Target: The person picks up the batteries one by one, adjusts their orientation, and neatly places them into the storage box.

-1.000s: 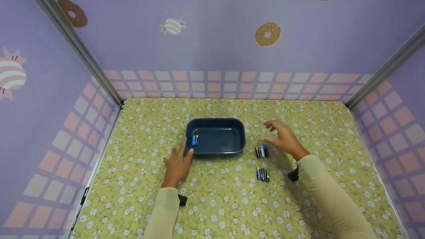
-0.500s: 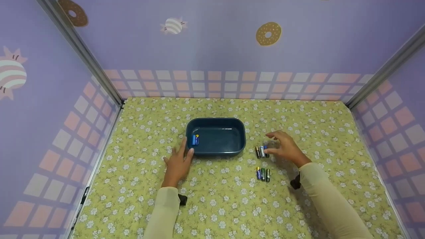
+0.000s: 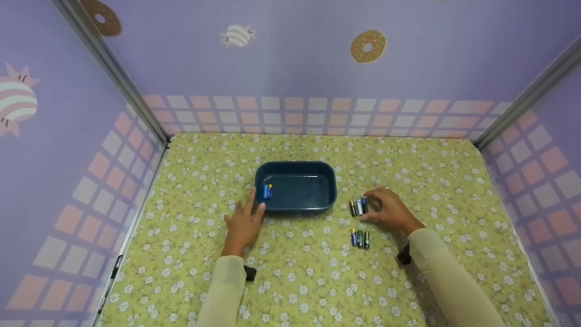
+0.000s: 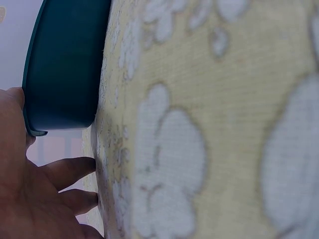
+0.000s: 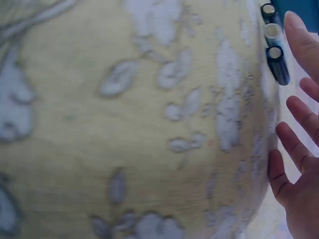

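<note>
A dark teal plastic bin (image 3: 299, 210) stands on the flowered cloth. Two blue batteries (image 3: 268, 191) lie side by side in it near its left wall. My left hand (image 3: 243, 227) touches the bin's front left corner with thumb and index finger, the other fingers spread on the cloth. To the right of the bin lies a row of three batteries: a black and copper one (image 3: 352, 208), a silvery blue one (image 3: 359, 207) and a dark blue one (image 3: 364, 206). Around the ends of the dark blue battery, thumb and index finger of my right hand (image 3: 389, 211) stand apart; contact is unclear.
A second row of three batteries (image 3: 360, 239) lies closer to me: one purple and yellow, one green, one dark. Purple patterned walls (image 3: 299, 68) close the table (image 3: 299, 272) off at the back and both sides.
My right hand has come down and toward me, onto the far battery row, its thumb passing to the near end. The left hand and the bin have stayed in place.
</note>
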Demonstrator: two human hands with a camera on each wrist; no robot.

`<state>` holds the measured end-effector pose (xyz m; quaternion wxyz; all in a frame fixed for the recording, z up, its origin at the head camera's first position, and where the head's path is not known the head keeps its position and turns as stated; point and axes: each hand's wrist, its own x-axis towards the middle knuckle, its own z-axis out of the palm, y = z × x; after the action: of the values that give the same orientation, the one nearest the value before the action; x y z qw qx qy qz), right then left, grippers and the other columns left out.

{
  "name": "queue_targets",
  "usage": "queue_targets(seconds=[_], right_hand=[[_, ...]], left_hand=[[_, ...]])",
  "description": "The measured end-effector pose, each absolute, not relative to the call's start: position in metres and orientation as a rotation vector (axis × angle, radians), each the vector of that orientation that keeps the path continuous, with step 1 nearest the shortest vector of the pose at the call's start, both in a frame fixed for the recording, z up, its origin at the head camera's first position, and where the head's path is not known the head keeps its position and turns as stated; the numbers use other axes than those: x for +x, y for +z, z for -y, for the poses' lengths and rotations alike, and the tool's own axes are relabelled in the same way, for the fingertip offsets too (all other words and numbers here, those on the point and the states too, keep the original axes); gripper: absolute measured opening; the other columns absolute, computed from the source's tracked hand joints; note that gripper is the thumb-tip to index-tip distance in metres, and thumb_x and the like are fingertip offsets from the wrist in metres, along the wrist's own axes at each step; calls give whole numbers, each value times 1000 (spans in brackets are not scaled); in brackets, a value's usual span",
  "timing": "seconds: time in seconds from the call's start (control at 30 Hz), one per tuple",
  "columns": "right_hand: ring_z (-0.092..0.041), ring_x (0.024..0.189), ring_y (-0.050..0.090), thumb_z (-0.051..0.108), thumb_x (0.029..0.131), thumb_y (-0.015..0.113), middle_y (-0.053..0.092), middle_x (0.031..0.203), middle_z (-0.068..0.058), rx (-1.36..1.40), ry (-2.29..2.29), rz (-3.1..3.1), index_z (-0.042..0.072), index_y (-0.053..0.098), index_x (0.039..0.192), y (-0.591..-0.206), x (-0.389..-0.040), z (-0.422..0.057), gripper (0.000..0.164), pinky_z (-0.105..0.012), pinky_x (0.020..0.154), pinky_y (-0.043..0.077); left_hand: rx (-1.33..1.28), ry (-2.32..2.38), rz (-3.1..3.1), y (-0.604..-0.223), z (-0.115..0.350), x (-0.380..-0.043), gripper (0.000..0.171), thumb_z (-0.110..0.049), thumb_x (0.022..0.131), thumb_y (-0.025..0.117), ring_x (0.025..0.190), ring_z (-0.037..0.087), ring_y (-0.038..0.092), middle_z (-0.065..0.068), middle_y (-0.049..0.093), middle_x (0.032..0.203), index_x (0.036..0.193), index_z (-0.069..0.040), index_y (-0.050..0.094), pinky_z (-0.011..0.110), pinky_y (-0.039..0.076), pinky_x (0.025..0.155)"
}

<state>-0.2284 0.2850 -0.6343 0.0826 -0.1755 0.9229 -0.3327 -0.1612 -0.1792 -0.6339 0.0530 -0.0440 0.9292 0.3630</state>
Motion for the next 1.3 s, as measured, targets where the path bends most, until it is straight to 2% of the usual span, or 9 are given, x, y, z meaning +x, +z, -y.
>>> queue_targets(seconds=[0.1, 0.33, 0.53, 0.7, 1.03, 1.3], right_hand=[[-31, 124, 57, 45, 73, 91, 63, 132, -5, -544, -992, -2763, 17, 65, 136, -636, -228, -285, 74, -57, 105, 47], [-26, 120, 54, 48, 73, 90, 63, 128, -1, -583, -956, -2781, 21, 65, 134, -642, -226, -288, 70, -53, 98, 49], [-25, 118, 53, 48, 77, 88, 62, 128, 1, -576, -944, -2784, 26, 65, 133, -644, -225, -287, 65, -53, 95, 49], [-25, 118, 53, 47, 79, 86, 61, 129, 0, -580, -937, -2791, 25, 66, 133, -644, -224, -287, 62, -54, 95, 50], [-24, 119, 52, 45, 81, 86, 61, 127, 1, -564, -952, -2795, 23, 67, 128, -645, -225, -288, 55, -53, 97, 50], [-27, 120, 53, 43, 81, 86, 62, 127, -1, -590, -970, -2793, 19, 67, 126, -643, -224, -289, 53, -54, 99, 49]], left_hand=[[-138, 1112, -2825, -634, 179, -161, 74, -79, 98, 25, 156, 47, 15, 12, 33, 166, 163, -48, 5, 79, -10, 115], [-114, 1151, -2839, -634, 179, -159, 74, -76, 100, 29, 156, 46, 16, 12, 39, 162, 164, -45, 7, 79, -9, 114], [-128, 1147, -2831, -635, 179, -159, 72, -75, 101, 30, 156, 45, 15, 12, 35, 165, 163, -48, 6, 78, -10, 116], [-137, 1146, -2823, -633, 178, -158, 72, -75, 100, 29, 157, 45, 14, 11, 29, 168, 163, -49, 5, 77, -11, 116], [-133, 1135, -2828, -634, 178, -159, 73, -78, 99, 27, 157, 45, 14, 8, 29, 168, 162, -50, 4, 78, -11, 115], [-136, 1147, -2828, -636, 179, -160, 74, -78, 99, 28, 156, 47, 14, 14, 31, 166, 163, -48, 6, 78, -11, 115]])
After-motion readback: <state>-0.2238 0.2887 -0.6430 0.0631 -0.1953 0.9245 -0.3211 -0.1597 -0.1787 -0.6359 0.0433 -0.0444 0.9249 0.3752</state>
